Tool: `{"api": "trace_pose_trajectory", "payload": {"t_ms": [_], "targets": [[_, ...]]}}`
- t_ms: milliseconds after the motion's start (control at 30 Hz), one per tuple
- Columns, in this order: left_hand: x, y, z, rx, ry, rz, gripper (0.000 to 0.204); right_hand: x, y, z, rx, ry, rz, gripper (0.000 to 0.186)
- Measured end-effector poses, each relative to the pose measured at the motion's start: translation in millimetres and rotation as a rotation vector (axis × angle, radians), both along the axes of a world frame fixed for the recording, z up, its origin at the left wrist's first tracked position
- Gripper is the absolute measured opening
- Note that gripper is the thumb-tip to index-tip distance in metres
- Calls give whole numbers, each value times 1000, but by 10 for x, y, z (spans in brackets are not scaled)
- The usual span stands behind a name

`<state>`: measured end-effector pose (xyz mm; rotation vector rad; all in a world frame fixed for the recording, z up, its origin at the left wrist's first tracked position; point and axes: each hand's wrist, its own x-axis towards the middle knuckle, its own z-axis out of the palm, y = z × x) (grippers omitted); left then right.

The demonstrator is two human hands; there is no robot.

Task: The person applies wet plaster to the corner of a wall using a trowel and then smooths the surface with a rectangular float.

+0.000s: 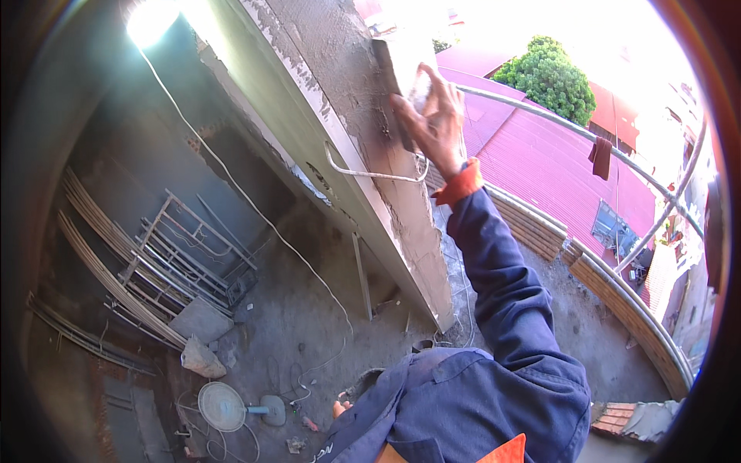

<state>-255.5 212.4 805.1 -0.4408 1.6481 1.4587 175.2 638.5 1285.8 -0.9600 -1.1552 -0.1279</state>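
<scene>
At the upper middle, my raised right hand [437, 123] grips a plastering float [392, 81], its flat edge against the side of a column [363, 108]. The float's back is washed out by glare. Grey, rough mortar covers this side of the column, and a pale straight board [309, 108] runs along its edge. A bent metal rod [378, 176] crosses the column below the float. Low in the picture, only the curled fingers of my left hand [341, 407] show beside my jacket; anything they hold is hidden.
A white cable [239, 185] hangs from a bright lamp [152, 23]. Metal frames [181, 239] and pipes lean at the left, near a sack [202, 359] and a standing fan [222, 407]. At right are a low brick wall [532, 224], a metal railing [556, 119] and red roofs [525, 147].
</scene>
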Motion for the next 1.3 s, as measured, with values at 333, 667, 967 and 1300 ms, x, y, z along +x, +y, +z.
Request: {"api": "trace_pose_trajectory", "payload": {"t_ms": [333,667,967,1300], "targets": [[93,-25,55,-32,8,3,44,-1212,-744,398,437,-136,221,64],[201,9,0,-16,-1,25,44,-824,-191,387,213,151,-149,63],[303,132,-33,-36,-2,35,43,-894,-524,451,357,114,26,64],[481,444,-48,-52,-57,29,43,-1128,-589,1013,400,-69,109,68]]}}
